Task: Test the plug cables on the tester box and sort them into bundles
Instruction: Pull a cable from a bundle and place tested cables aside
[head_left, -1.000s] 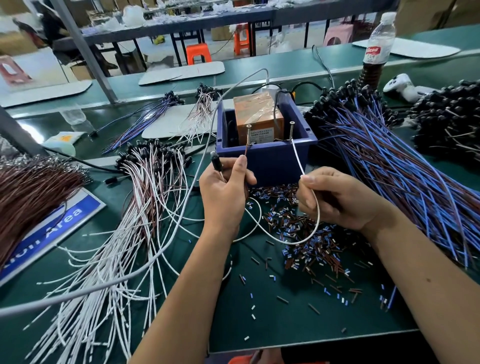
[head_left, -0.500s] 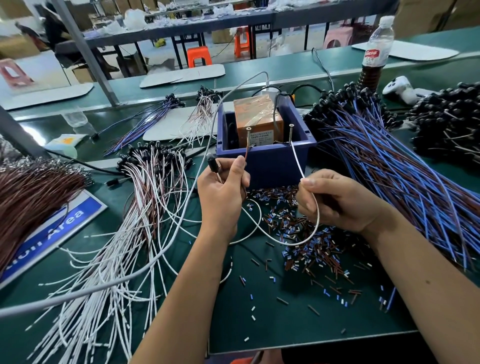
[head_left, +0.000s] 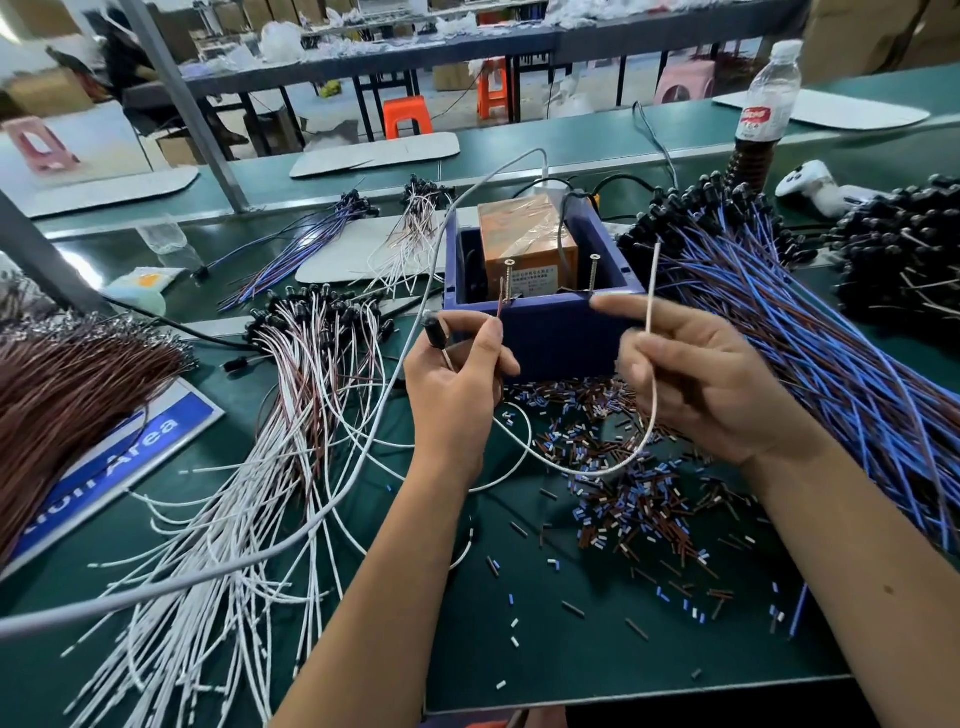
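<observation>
The tester box (head_left: 545, 332) is a blue tub with an orange unit inside and two upright screws, the left screw (head_left: 508, 278) and the right screw (head_left: 592, 270), on its front rim. My left hand (head_left: 457, 384) grips a cable's black plug (head_left: 432, 330) and pinches its brown lead, whose tip touches the left screw. My right hand (head_left: 696, 384) pinches the same cable's white lead (head_left: 650, 291), and its tip stands up free, to the right of the right screw. The white lead loops down between both hands.
White-and-brown plug cables (head_left: 270, 441) fan out at the left. Blue cables (head_left: 810, 353) pile up at the right beside black plugs (head_left: 904, 254). Cut insulation bits (head_left: 613, 478) litter the green mat. A bottle (head_left: 763, 114) stands at the back right. A grey cord (head_left: 332, 499) crosses the left.
My right hand has lifted the white lead off the right screw and moved it up and to the right. My left hand keeps the brown lead at the left screw.
</observation>
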